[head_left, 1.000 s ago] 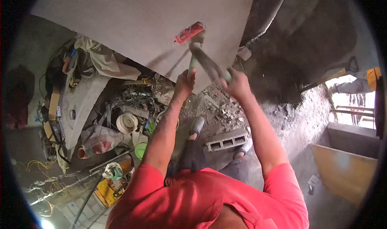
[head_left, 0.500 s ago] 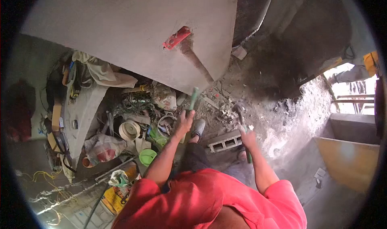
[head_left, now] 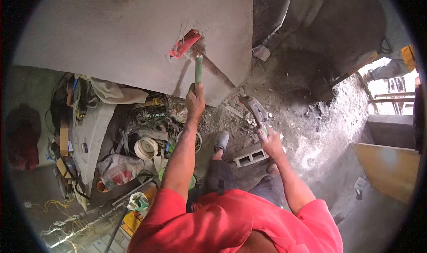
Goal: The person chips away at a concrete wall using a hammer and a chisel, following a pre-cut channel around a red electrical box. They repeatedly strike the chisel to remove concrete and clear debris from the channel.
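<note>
My left hand (head_left: 195, 102) is wrapped round a green chisel (head_left: 199, 70), raised in front of the grey wall (head_left: 111, 39). The chisel's pale tip points up and overlaps the area just below a red electrical box (head_left: 184, 44) set in the wall. From that box a narrow chased groove (head_left: 219, 70) runs down to the wall's lower corner. Lower and to the right, my right hand (head_left: 270, 144) grips a hammer (head_left: 255, 111) with a dark metal head and a green handle. The hammer head is apart from the chisel.
A hollow concrete block (head_left: 250, 157) lies near my feet, with rubble (head_left: 267, 90) beyond it. Left of me are a cream bucket (head_left: 146, 148), a stuffed sack (head_left: 118, 164) and tangled clutter. A wooden board (head_left: 384, 170) stands at the right.
My left hand has lifted the chisel up towards the red box, and its shadow now shows on the wall. The hammer in my right hand has swung its head up and left.
</note>
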### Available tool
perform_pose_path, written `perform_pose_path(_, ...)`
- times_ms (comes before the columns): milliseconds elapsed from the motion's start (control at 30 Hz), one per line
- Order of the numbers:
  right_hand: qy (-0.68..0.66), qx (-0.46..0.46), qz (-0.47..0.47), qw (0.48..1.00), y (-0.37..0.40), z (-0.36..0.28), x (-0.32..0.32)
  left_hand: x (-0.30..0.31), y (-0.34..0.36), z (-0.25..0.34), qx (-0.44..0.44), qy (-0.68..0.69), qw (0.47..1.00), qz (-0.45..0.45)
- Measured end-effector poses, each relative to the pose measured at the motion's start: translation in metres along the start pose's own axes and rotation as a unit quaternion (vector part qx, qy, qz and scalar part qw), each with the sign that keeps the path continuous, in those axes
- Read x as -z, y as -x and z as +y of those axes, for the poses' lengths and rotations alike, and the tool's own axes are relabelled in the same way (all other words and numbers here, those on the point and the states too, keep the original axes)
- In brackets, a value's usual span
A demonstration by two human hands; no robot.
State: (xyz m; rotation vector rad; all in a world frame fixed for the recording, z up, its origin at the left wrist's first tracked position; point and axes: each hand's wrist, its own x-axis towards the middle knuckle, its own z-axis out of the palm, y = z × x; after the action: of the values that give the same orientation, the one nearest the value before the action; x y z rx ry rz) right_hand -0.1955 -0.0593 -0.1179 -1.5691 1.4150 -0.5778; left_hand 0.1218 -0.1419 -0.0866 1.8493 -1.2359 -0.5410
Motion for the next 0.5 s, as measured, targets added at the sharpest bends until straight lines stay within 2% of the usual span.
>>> perform_pose_path(33,0.008,0.044,0.017,0.999,-0.008,-0.013,0.003,-0.005,-0.003,-0.008,0.002,0.001,1.000,0.002)
perform_pose_path(67,0.007,0.040,0.021,0.999,-0.014,-0.026,0.006,-0.014,-0.006,-0.037,0.001,0.001,1.000,-0.003)
perform_pose_path(100,-0.001,0.072,0.016,0.997,-0.019,-0.042,0.011,-0.027,-0.010,-0.085,0.003,0.121,0.993,-0.017)
perform_pose_path(167,-0.002,0.140,0.012,0.990,-0.032,-0.065,0.019,-0.016,-0.008,-0.039,-0.001,0.096,0.995,0.014)
perform_pose_path(200,-0.005,0.137,0.017,0.990,-0.040,-0.070,0.019,-0.019,-0.011,-0.043,-0.003,0.095,0.995,0.008)
perform_pose_path(267,0.009,0.287,0.008,0.958,-0.057,-0.080,0.015,-0.028,-0.015,-0.064,-0.031,0.068,0.997,0.036)
perform_pose_path(300,0.049,0.330,0.015,0.943,-0.067,-0.087,0.014,-0.029,-0.012,-0.060,0.004,0.101,0.994,0.042)
perform_pose_path(333,0.048,0.328,0.016,0.943,-0.083,-0.090,0.011,-0.029,-0.008,-0.054,0.038,0.133,0.989,0.050)
perform_pose_path(367,0.116,0.357,0.014,0.927,-0.102,-0.094,0.007,-0.013,0.002,-0.004,0.047,-0.054,0.996,0.051)
perform_pose_path(400,0.182,0.383,0.010,0.905,-0.117,-0.098,0.001,-0.011,0.003,-0.007,-0.024,-0.102,0.993,0.054)
perform_pose_path(433,0.179,0.381,0.006,0.907,-0.129,-0.103,-0.007,-0.010,0.003,-0.011,-0.094,-0.152,0.982,0.064)
perform_pose_path(500,0.231,0.204,-0.011,0.951,-0.150,-0.117,-0.022,-0.033,-0.015,-0.094,-0.244,-0.173,0.940,0.162)
